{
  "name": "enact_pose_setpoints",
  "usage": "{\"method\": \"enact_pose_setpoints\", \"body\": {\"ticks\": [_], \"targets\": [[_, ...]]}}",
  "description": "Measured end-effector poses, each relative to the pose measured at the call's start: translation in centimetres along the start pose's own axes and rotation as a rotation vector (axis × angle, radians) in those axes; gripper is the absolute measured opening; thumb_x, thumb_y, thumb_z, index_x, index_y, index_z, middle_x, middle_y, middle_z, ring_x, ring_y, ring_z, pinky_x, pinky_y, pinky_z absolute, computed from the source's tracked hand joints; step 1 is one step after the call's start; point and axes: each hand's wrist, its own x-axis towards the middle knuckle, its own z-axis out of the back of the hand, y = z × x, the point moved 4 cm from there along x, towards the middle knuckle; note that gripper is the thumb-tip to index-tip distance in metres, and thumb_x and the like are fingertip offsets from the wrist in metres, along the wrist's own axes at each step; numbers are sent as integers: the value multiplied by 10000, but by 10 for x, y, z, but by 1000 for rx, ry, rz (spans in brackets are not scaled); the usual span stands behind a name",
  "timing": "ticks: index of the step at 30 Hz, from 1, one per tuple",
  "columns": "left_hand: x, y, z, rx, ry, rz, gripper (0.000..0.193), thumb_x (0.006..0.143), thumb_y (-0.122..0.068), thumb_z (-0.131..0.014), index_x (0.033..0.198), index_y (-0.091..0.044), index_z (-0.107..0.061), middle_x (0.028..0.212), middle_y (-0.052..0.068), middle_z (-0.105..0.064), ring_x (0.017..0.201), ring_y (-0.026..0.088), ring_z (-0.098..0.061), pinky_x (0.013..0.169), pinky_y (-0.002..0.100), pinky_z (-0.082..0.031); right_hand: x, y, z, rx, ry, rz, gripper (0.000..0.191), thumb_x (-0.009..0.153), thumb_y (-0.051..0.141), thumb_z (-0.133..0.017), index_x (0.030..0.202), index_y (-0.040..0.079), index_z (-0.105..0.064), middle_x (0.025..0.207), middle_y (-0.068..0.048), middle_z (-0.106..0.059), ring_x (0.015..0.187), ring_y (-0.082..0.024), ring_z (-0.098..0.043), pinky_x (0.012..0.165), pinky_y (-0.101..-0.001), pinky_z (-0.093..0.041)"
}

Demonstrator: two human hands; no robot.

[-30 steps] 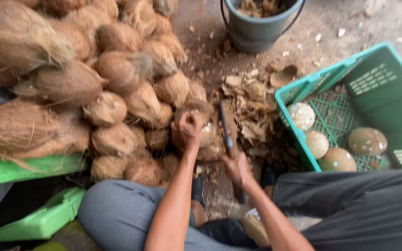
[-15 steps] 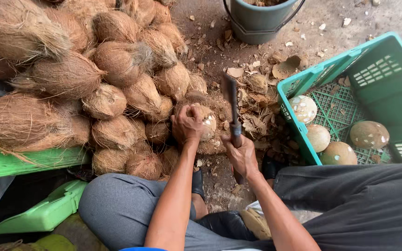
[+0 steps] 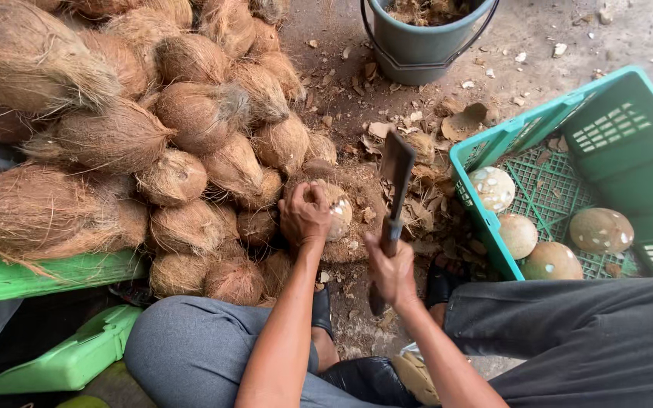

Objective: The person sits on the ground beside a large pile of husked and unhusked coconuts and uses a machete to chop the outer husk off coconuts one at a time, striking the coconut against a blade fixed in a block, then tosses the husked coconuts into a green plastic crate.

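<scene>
My left hand (image 3: 304, 214) grips a partly peeled coconut (image 3: 336, 209) and holds it down on a round wooden block (image 3: 360, 198). The nut shows pale patches where the brown skin is off. My right hand (image 3: 391, 270) is closed around the handle of a cleaver (image 3: 397, 171), whose dark blade is raised just right of the coconut, edge toward it. Both forearms reach out from between my knees.
A big heap of fibrous brown coconuts (image 3: 145, 136) fills the left half. A teal plastic crate (image 3: 538, 136) at right holds several peeled nuts (image 3: 601, 230). A grey bucket (image 3: 425, 45) of scraps stands at top. Husk chips (image 3: 387, 125) litter the ground. A green plastic edge (image 3: 47, 272) lies at left.
The cleaver has been lifted, its blade now higher above the block. My left hand still holds the coconut in the same place on the block.
</scene>
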Motion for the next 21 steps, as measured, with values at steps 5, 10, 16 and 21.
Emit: {"method": "enact_pose_setpoints", "body": {"ticks": [5,10,16,21], "targets": [[6,-8,-6,-42,25,114,470,930,-603,-553,1003,-167,-716,1060,27,-756,889,231,-676,892,468,-503,12,-61,0,-296,141,-332,362,957,334,-694,712,95,-576,550,-11,-499,419,-149,-443,402,-345,-381],[26,-20,-25,-141,280,296,1026,637,-750,-800,1407,-125,-538,1441,167,-534,1258,339,-559,1003,597,-460,56,-62,27,-145,171,-238,392,926,322,-711,697,58,-533,531,-11,-477,418,-139,-431,405,-333,-368],[28,-3,-8,-701,177,554,1130,541,-653,-854,1465,-112,-492,1473,183,-539,1339,334,-570,1081,608,-472,45,0,29,-92,207,-216,353,935,335,-716,701,104,-588,549,-1,-513,429,-145,-438,415,-342,-375],[12,-19,-23,-720,201,359,974,618,-653,-791,1440,-180,-570,1512,115,-552,1394,312,-503,1114,600,-375,37,36,39,-372,80,47,359,935,374,-684,744,89,-577,537,4,-499,466,-97,-465,445,-326,-405]]}}
